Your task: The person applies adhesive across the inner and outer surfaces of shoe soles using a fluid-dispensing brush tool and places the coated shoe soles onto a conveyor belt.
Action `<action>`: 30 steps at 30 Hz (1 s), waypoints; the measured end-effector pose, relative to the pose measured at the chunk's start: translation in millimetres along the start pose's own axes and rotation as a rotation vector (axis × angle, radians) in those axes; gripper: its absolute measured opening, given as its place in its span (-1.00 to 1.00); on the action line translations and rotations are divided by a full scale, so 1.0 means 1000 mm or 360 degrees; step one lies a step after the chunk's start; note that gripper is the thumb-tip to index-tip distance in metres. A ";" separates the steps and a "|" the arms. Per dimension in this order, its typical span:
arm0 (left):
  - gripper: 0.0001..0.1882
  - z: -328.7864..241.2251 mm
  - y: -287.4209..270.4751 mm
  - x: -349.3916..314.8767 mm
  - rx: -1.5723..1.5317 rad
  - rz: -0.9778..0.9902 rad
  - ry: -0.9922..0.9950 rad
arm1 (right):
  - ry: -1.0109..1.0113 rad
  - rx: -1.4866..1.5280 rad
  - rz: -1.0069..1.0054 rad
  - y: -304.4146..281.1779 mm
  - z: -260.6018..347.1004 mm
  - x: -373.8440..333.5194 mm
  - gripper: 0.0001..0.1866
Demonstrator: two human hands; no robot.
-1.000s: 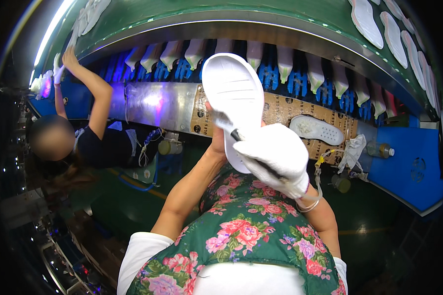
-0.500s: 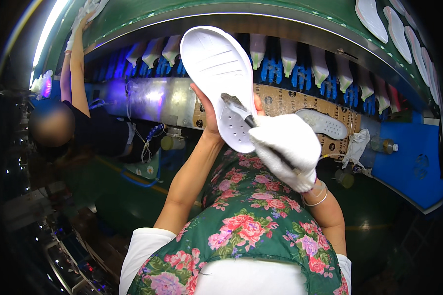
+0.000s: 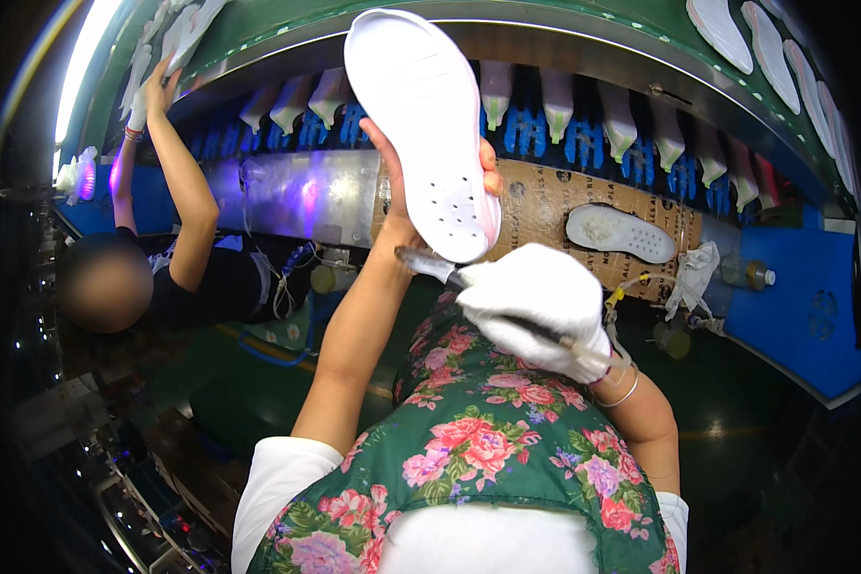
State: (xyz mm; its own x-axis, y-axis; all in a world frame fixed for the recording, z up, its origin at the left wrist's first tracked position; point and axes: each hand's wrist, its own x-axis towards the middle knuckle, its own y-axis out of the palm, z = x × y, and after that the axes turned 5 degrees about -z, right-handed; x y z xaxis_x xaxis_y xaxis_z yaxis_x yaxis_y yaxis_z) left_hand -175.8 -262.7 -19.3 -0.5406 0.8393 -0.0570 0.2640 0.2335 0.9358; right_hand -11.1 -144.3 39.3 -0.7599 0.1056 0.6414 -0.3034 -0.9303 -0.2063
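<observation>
A white shoe sole is raised in front of me, its inner face with small holes at the heel turned toward me. My bare left hand wraps round it from beneath, thumb on the left edge and fingertips on the right. My right hand, in a white glove, is closed round a brush with a dark handle. The bristles lie just below the sole's heel, close in front of my left wrist; whether they touch either cannot be told.
Another sole lies on the cardboard-covered ledge. White shoe lasts hang in a row behind blue holders. More soles rest on the green conveyor. At the left a co-worker reaches up to it. A bottle lies right.
The brush has come off the sole's inner face, moving down and left past the heel. My left hand has raised the sole slightly. The co-worker's arms have shifted.
</observation>
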 end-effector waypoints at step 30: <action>-0.07 -0.035 0.033 0.050 0.2244 -0.0201 -0.1099 | 0.0260 -0.0126 0.0423 -0.016 -0.010 0.015 -0.69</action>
State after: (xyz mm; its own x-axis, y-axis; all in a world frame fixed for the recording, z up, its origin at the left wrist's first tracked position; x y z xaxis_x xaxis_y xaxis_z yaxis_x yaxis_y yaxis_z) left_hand -222.3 -230.7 20.7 -0.2653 0.7410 -0.6169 0.9628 0.2375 -0.1289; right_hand -23.0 -124.6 45.0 -0.8987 -0.0764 0.4318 -0.1208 -0.9034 -0.4114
